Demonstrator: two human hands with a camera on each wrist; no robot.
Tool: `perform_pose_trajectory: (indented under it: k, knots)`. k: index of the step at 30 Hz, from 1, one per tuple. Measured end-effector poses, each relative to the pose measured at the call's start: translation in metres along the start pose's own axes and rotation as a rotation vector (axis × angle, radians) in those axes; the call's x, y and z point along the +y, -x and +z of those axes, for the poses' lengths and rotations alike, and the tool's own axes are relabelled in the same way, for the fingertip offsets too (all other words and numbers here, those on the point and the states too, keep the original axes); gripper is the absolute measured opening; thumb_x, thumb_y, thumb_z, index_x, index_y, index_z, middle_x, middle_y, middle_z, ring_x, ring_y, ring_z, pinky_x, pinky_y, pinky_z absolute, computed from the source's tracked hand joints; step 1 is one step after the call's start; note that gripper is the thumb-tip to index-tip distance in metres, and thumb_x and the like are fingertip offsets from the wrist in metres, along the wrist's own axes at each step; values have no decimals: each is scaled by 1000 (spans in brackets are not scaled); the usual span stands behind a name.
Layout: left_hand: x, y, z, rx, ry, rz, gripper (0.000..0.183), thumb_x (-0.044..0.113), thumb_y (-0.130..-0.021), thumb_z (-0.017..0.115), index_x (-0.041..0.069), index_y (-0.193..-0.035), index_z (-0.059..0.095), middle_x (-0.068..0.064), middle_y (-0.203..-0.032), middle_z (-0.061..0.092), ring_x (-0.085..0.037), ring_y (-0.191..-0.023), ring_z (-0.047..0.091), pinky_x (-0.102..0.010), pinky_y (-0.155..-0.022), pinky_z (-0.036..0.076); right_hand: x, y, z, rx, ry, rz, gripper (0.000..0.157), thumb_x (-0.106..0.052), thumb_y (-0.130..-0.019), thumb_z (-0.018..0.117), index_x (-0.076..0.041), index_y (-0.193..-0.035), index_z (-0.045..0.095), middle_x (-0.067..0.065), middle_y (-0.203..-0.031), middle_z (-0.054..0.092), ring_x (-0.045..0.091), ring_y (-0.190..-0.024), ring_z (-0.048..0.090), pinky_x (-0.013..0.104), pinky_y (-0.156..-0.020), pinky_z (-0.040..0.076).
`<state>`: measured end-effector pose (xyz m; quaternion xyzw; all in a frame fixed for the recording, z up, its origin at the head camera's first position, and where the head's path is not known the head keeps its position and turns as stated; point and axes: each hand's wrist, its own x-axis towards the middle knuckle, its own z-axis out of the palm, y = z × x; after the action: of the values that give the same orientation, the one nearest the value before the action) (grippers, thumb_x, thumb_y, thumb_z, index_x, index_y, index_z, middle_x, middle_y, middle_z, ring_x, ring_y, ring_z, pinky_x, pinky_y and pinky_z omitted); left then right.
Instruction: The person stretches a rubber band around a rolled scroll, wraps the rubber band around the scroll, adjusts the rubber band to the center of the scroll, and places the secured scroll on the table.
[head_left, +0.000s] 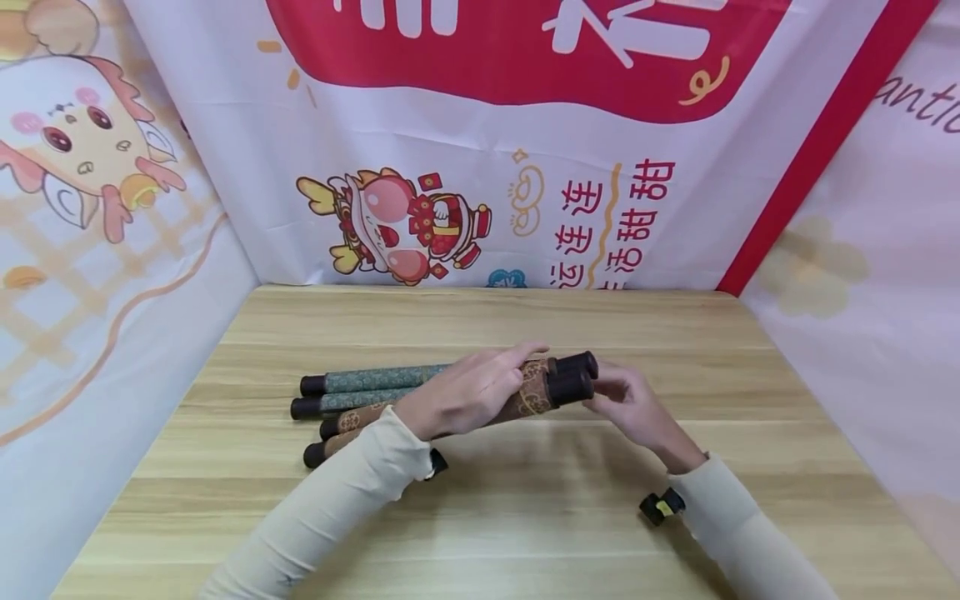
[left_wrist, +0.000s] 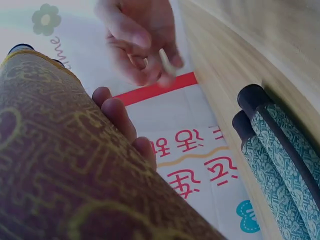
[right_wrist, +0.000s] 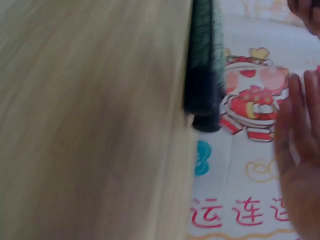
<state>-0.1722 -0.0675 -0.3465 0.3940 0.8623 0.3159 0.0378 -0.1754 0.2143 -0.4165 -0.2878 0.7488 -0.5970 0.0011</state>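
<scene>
My left hand [head_left: 467, 393] grips a pair of brown scrolls [head_left: 534, 390] with gold patterning and black end knobs. Their right ends are raised above the table. In the left wrist view, fingertips [left_wrist: 117, 112] curl round the far side of the brown cloth. Just past the raised knobs is my right hand [head_left: 633, 410], partly behind them in the head view. In the right wrist view its fingers [right_wrist: 297, 120] are extended, with no scroll between them. Two teal patterned scrolls [head_left: 382, 380] with black knobs lie side by side on the table behind the brown pair.
The wood-grain table [head_left: 525, 517] ends at a white and red printed cloth [head_left: 480, 167] at the back. Printed cloths also hang at the left [head_left: 187, 275] and right [head_left: 840, 350] sides. Dark wrist-worn pieces [head_left: 662, 505] sit beneath the right cuff.
</scene>
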Motion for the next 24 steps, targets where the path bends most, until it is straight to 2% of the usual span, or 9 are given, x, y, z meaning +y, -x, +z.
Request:
perform_pose_trajectory:
  k: [2, 4, 6, 9, 14, 17, 21, 23, 24]
  knots:
    - [-1, -3, 1, 1, -13, -1, 56, 34, -105, 28, 25, -158, 45, 0, -141, 67, -12, -123, 66, -39, -106, 54, -6, -4, 1, 58, 13, 134, 27, -4, -108, 51, 5, -122, 72, -7, -111, 77, 15, -98, 75, 31, -82, 63]
    - [-2, -5, 3, -1, -44, -18, 53, 48, -108, 31, 29, -154, 48, 2, -128, 71, -11, -109, 68, -37, -93, 57, -18, -11, 4, 102, 4, 255, 39, -22, -114, 41, 2, -118, 71, -1, -95, 78, 21, -80, 76, 36, -66, 63]
    - [-3, -8, 7, 1, -80, -51, 58, 64, -104, 39, 31, -150, 49, 5, -116, 71, -10, -97, 67, -33, -81, 57, -32, -17, 8, 110, -13, 339, 54, -38, -116, 33, 2, -114, 69, 8, -85, 76, 26, -70, 74, 39, -57, 60]
    - [-5, -12, 13, 18, -135, -99, 73, 79, -94, 52, 31, -149, 48, 6, -109, 69, -9, -88, 65, -30, -71, 54, -52, -26, 13, 94, 29, 412, 66, -54, -113, 30, 1, -111, 67, 16, -76, 73, 27, -59, 69, 36, -49, 54]
    - [-8, -18, 21, 54, -261, -141, 83, 81, -91, 57, 29, -154, 46, 0, -122, 70, -13, -97, 67, -35, -78, 56, -68, -38, 22, 87, 189, 461, 58, -59, -110, 43, -6, -120, 66, 12, -76, 64, 22, -52, 60, 32, -45, 49]
    - [-9, -22, 24, 62, -314, -147, 86, 81, -90, 57, 27, -156, 44, -1, -124, 67, -15, -100, 67, -38, -79, 57, -68, -42, 26, 132, 328, 475, 59, -62, -107, 45, -8, -118, 67, 12, -74, 63, 23, -53, 60, 36, -49, 52]
    - [-11, -31, 27, 92, -296, -118, 83, 74, -88, 66, 25, -153, 48, 3, -131, 65, -13, -105, 66, -37, -78, 58, -65, -47, 31, 201, 493, 450, 65, -63, -108, 41, -7, -122, 70, 17, -101, 76, 31, -93, 74, 47, -83, 60]
    - [-13, -34, 27, 100, -276, -103, 79, 69, -87, 71, 24, -149, 50, 5, -132, 65, -12, -107, 66, -37, -78, 58, -62, -49, 32, 227, 528, 434, 64, -60, -109, 40, -7, -124, 72, 16, -117, 76, 31, -111, 71, 49, -96, 56]
    - [-13, -35, 27, 103, -266, -97, 78, 67, -87, 72, 24, -148, 51, 6, -132, 66, -12, -107, 66, -37, -79, 58, -62, -50, 32, 234, 542, 424, 64, -59, -109, 39, -7, -124, 73, 15, -121, 75, 30, -114, 69, 48, -98, 55]
